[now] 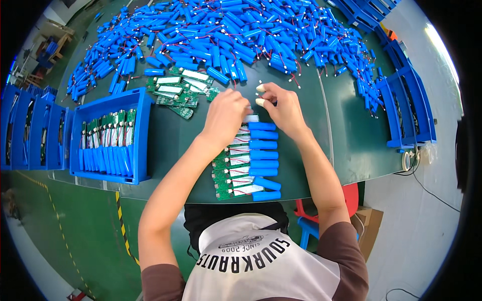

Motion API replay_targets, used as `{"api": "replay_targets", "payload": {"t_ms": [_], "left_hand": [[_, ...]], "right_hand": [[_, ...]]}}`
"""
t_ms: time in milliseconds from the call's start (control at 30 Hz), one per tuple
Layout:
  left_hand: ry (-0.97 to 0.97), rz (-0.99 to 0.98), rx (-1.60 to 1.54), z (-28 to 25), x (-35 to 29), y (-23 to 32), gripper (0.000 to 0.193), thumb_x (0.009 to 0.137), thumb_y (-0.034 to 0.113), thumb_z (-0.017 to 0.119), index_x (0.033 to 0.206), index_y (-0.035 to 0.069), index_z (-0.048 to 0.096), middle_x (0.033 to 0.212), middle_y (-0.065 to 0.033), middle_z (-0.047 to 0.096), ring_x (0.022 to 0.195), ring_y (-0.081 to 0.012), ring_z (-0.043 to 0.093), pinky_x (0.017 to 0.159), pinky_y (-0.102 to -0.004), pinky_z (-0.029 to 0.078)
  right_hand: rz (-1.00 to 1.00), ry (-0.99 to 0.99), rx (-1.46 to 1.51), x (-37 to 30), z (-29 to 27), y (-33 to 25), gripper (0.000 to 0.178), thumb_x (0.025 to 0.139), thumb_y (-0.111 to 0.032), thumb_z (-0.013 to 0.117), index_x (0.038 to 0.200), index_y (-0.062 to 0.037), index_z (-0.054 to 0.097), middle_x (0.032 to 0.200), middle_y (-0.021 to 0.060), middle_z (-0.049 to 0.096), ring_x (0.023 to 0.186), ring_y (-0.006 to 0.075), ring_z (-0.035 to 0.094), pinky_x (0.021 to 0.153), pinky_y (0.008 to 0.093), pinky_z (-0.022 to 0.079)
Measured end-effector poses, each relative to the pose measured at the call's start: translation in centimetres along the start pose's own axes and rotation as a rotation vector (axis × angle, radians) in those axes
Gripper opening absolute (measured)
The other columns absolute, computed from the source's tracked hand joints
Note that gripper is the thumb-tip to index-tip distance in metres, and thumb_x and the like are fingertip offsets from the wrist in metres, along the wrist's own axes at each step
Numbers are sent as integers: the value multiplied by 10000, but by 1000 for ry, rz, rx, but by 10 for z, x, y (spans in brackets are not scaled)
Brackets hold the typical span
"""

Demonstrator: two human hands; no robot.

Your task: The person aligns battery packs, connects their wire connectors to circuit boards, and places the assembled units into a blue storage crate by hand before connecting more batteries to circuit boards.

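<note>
My left hand [224, 114] is closed at the far end of a row of green circuit boards [236, 161]. Its fingers are slightly blurred and hide what they hold. Opposite it, my right hand [285, 109] pinches a small white wire connector [257, 94] between thumb and forefinger, both covered by pale finger cots. Each board in the row has a white label strip. Blue cylindrical batteries [264, 164] lie side by side along the row's right side, with thin red wires running over the boards. One battery near the front lies askew.
Across the back of the green table [351, 145] spreads a big heap of blue wired batteries [226, 35]. Loose circuit boards [175, 93] are piled left of my left hand. A blue bin [139, 145] holds boards with batteries. More blue bins [419, 108] stand at the right edge.
</note>
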State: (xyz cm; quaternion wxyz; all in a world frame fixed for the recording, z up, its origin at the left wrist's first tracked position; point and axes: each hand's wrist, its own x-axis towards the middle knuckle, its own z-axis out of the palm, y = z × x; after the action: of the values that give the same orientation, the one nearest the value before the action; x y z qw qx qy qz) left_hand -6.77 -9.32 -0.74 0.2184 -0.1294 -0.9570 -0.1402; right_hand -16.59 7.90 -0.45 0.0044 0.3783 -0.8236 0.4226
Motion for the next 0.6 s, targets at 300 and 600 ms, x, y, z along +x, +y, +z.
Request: {"api": "replay_targets", "payload": {"t_ms": [300,600], "left_hand": [[227,-539,-712,-2,8,9,172,853,-3,749,1024,-21,755,891,-121,739,724,-171,698,663,-303,554],[238,-528,-753,0,4,6,203,851,15,766,1050,-10,735,857,-112,749,698,-142,685,673,-286,552]], "right_hand": [[77,-76,77,-4,0,-11,282,889,-3,705,1149,25,599,851,121,742,812,215,740,741,329,559],[101,-116,303,-2,8,-19,111,963,-9,601,1062,42,596,834,104,723,767,173,704,696,315,546]]}}
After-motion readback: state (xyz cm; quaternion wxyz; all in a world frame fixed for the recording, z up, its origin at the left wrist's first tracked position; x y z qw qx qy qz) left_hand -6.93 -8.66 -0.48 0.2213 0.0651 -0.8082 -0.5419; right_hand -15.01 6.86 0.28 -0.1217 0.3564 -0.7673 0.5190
